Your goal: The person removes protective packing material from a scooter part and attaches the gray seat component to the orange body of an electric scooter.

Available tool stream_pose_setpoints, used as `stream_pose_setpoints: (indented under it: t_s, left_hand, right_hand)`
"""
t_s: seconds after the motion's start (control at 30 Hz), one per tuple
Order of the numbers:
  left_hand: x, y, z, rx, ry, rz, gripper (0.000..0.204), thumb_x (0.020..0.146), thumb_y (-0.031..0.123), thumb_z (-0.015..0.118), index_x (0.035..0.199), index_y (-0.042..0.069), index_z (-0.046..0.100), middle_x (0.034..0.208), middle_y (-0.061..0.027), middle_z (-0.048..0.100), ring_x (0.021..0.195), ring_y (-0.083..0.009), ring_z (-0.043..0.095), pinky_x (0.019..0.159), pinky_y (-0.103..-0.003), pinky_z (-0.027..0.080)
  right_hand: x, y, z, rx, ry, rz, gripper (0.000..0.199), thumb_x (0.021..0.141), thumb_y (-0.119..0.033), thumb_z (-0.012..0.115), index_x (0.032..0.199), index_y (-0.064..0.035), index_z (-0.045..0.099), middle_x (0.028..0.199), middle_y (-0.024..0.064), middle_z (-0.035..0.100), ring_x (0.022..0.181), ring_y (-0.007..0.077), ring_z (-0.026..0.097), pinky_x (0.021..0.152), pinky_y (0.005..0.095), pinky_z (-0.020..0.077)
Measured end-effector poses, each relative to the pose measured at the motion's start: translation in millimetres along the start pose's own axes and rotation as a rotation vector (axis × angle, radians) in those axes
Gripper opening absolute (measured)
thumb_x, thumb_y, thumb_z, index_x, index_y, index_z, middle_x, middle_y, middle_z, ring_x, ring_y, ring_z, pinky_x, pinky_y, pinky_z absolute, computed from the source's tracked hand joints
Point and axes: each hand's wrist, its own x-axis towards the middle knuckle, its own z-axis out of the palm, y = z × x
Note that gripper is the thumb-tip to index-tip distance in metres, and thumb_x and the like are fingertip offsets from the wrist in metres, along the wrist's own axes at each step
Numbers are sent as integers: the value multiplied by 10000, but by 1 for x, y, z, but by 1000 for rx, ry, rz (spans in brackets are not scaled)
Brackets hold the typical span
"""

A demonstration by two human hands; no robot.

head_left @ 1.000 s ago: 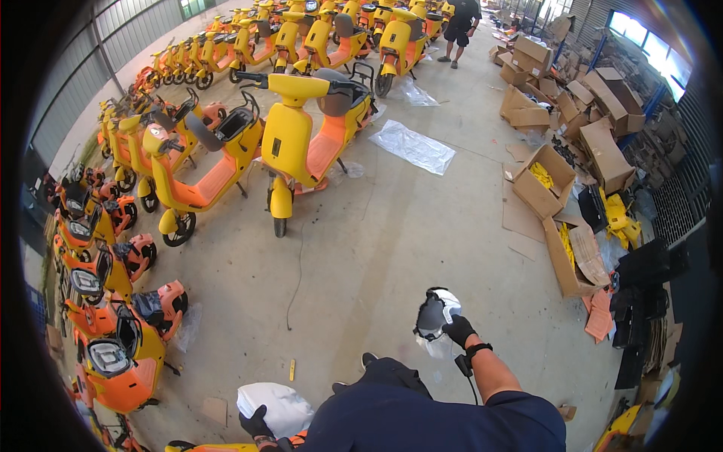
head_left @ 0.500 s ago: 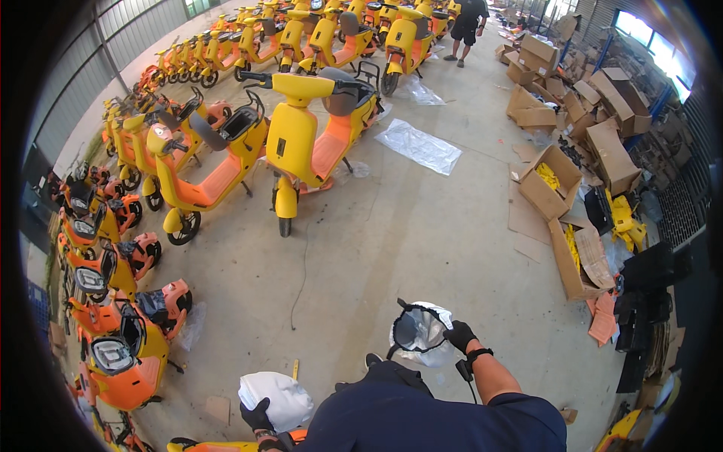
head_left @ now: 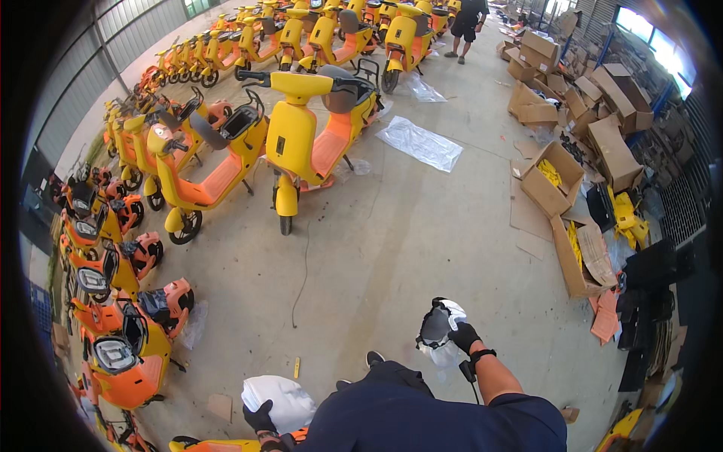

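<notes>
Currently, the two gloved hands are working well apart: near the floor's (head_left: 392,252) close edge, the left hand (head_left: 260,416) is gripping a white bundle (head_left: 280,404) by its lower left side, just above a yellow scooter (head_left: 218,446); whether they are touching, I cannot tell. Over toward the right, the right hand (head_left: 464,336) is pinching the rim of a cover (head_left: 437,326), which is hanging above the floor with its grey inside showing. Handling the cover one-handed is apparently the step in hand; the next move is probably calling for a firm rim hold, keeping the mouth spread. Farther out, a yellow strip (head_left: 297,368) is lying flat, boxes (head_left: 544,194) are crowding the floor's right edge, scooters (head_left: 292,135) are filling its left, a plastic sheet (head_left: 422,143) is spreading beyond, and a co-worker (head_left: 464,30) is standing toward the far edge.
</notes>
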Motion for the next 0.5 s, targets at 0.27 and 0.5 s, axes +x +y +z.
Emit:
stream_pose_setpoints:
  t_s: [0.27, 0.5]
  left_hand:
    - [4, -5, 2, -10, 2, -6, 858, 425, 60, 839, 1226, -17, 539, 1087, -117, 619, 985, -299, 585, 899, -428, 483]
    - [-2, -1, 3, 23, 30, 90, 727, 478, 13, 799, 1166, -8, 566, 1073, -131, 627, 977, -313, 593, 879, -440, 485]
  right_hand:
    - [-10, -22, -11, 59, 10, -14, 395, 728, -324, 604, 985, -26, 637, 1015, 249, 636, 975, 415, 595, 827, 472, 496]
    - [-9, -34, -17, 94, -38, -25, 391, 721, -311, 600, 987, -26, 638, 1003, 246, 642, 962, 417, 602, 826, 472, 500]
